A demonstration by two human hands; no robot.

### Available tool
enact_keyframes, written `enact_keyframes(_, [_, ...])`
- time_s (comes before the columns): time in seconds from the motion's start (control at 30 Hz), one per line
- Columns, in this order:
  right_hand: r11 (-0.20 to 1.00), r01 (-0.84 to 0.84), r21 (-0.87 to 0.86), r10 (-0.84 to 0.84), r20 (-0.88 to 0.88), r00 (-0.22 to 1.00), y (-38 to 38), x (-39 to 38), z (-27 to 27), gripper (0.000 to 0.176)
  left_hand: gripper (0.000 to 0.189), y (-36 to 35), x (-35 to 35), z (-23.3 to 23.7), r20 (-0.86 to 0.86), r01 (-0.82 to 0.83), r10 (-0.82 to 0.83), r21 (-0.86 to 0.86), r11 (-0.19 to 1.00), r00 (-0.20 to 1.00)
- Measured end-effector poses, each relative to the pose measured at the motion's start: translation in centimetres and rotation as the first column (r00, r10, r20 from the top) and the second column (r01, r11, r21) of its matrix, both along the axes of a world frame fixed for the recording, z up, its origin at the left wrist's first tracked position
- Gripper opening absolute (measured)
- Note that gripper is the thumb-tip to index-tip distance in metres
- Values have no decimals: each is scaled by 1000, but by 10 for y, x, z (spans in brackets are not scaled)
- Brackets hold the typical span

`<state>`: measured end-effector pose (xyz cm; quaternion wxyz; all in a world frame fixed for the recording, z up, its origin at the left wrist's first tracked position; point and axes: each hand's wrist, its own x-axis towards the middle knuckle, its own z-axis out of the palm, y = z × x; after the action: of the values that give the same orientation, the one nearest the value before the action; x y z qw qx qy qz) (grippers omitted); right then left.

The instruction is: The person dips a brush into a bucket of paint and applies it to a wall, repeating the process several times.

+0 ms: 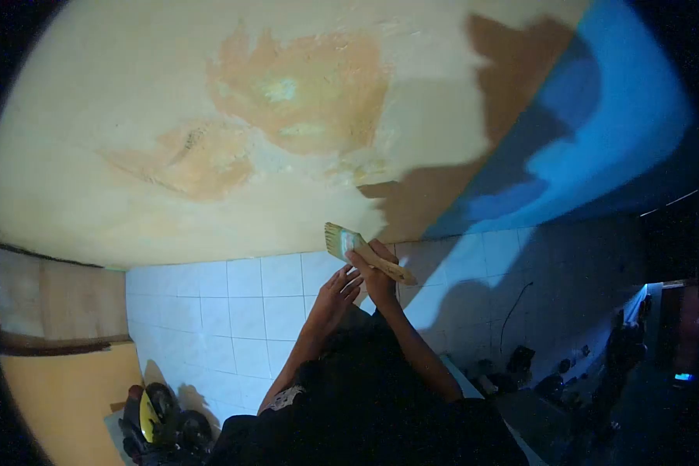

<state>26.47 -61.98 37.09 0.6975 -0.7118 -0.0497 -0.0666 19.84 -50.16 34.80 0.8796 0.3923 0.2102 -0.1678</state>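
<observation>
A flat paintbrush (393, 269) with a wooden handle is in my right hand (376, 277), whose fingers are wrapped round it near the ferrule. Its pale bristles point up and left, apart from the wall as far as I can see. My left hand (337, 295) is just below and left of the brush, fingers stretched out and holding nothing. In front of me rises a cream wall (303, 210) with a large orange-brown patch (334, 93) and a smaller patch (210, 167) to its left.
Blue paint (637, 101) covers the wall's right part, with my shadow across both colours. White tiles (245, 299) cover the floor. A yellow and black object (147, 415) stands lower left, beside a doorway (62, 299). Dark clutter (520, 361) and a thin cable (512, 307) lie right.
</observation>
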Motion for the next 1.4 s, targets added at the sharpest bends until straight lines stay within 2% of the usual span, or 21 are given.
enact_keyframes(0.07, [1000, 22, 9, -23, 45, 999, 2, -5, 4, 15, 47, -4, 4, -6, 10, -50, 50, -46, 998, 999])
enact_keyframes(0.13, [999, 14, -33, -14, -4, 1000, 4, -11, 7, 16, 41, -7, 7, -6, 70, -115, 126, -147, 982, 990])
enact_keyframes(0.23, [999, 45, 14, -44, -20, 999, 11, -15, 7, 19, 35, -14, 8, 7, 70, -165, 180, -183, 969, 981])
enact_keyframes(0.47, [1000, -15, 4, 15, 20, 1000, -1, -21, 28, 20, 29, -13, 9, 19, 139, -170, 187, -125, 977, 973])
enact_keyframes(0.53, [979, -134, 152, 124, 72, 990, -3, -19, 31, 25, 26, -12, 7, 22, 181, -179, 219, -215, 960, 959])
enact_keyframes(0.57, [979, -142, 146, 131, 79, 988, -3, -17, 35, 25, 26, -10, 8, 23, 187, -184, 227, -220, 958, 956])
enact_keyframes(0.63, [983, -184, -12, 183, 168, 969, -7, -17, 47, 33, 23, -8, 9, 33, 190, -210, 273, -298, 931, 943])
enact_keyframes(0.77, [978, -207, 16, 201, 180, 963, -20, -28, 51, 35, 20, -16, 8, 58, 173, -283, 327, -238, 929, 929])
enact_keyframes(0.8, [984, -177, 13, 171, 205, 964, -20, -28, 51, 36, 27, -13, 7, 52, 201, -255, 295, -205, 945, 934])
enact_keyframes(0.83, [989, -148, 11, 142, 225, 964, -17, -28, 49, 37, 35, -10, 9, 52, 224, -228, 264, -172, 958, 938])
enact_keyframes(0.87, [978, -197, 63, 188, 129, 974, -8, -24, 39, 37, 35, -2, 13, 47, 219, -235, 271, -176, 956, 937])
enact_keyframes(0.93, [974, -218, 62, 206, 153, 966, -2, -21, 32, 36, 16, 0, 14, 48, 170, -288, 333, -243, 926, 927])
enact_keyframes(1.0, [968, -242, 64, 227, 183, 957, 1, -19, 28, 36, 15, -3, 16, 54, 134, -333, 376, -265, 905, 917])
enact_keyframes(1.07, [950, -246, 191, 216, 163, 963, -8, -26, 23, 35, 14, -7, 14, 58, 102, -370, 412, -286, 884, 905])
enact_keyframes(1.1, [949, -251, 189, 220, 170, 961, -21, -33, 11, 35, 14, -12, 11, 57, 114, -381, 427, -290, 878, 897])
enact_keyframes(1.13, [992, -127, -23, 129, 178, 975, -33, -39, -8, 34, 15, -15, 10, 56, 124, -393, 442, -294, 871, 888])
enact_keyframes(1.17, [973, 9, -232, 40, 205, 978, -39, -39, -9, 34, 15, -12, 9, 56, 127, -397, 448, -297, 868, 885])
enact_keyframes(1.2, [987, -17, -162, 50, 198, 979, -48, -37, -9, 23, 16, -8, 8, 56, 93, -474, 520, -302, 827, 849])
enact_keyframes(1.23, [986, -22, -165, 55, 201, 978, -52, -38, -13, 23, 17, -1, 7, 56, 55, -548, 588, -303, 780, 807])
enact_keyframes(1.3, [958, 201, -206, -197, 38, 980, -57, -46, -30, 8, 20, 21, 8, 52, 57, -592, 637, -315, 742, 768])
enact_keyframes(1.4, [918, 252, -305, -240, 77, 968, -69, -49, -36, 7, 16, 56, 10, 39, 117, -632, 675, -267, 728, 728])
